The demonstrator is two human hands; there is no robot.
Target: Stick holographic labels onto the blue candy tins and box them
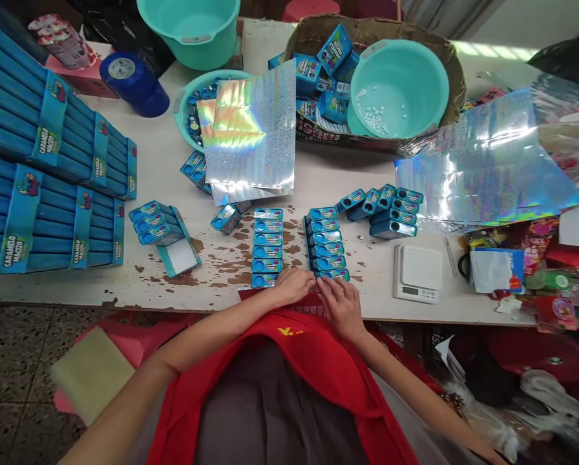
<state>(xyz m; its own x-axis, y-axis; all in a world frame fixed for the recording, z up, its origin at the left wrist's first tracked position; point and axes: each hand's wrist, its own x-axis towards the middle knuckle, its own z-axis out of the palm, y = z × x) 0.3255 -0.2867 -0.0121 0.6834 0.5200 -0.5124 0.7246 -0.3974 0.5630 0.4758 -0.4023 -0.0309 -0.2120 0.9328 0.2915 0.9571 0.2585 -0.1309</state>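
My left hand (293, 286) and my right hand (342, 303) meet at the table's front edge, at the near ends of two rows of small blue boxes. Both have their fingers bent and closed, the tips close together; whatever they pinch is hidden or too small to make out. The left row of blue boxes (268, 240) has printed tops with a round spot at one end. Just beyond my right hand is the right row (329, 236), its boxes showing dark round spots. Beneath my hands lies a dark red sheet or tray (313, 303), mostly covered.
Blue cartons (66, 213) are stacked at left. Shiny holographic sheets (255, 135) lean on a turquoise basin of small round pieces. A cardboard box (444, 71) holds blue packets and a turquoise bowl (430, 110) with white tablets. A white scale (419, 271) stands at right, beside clutter.
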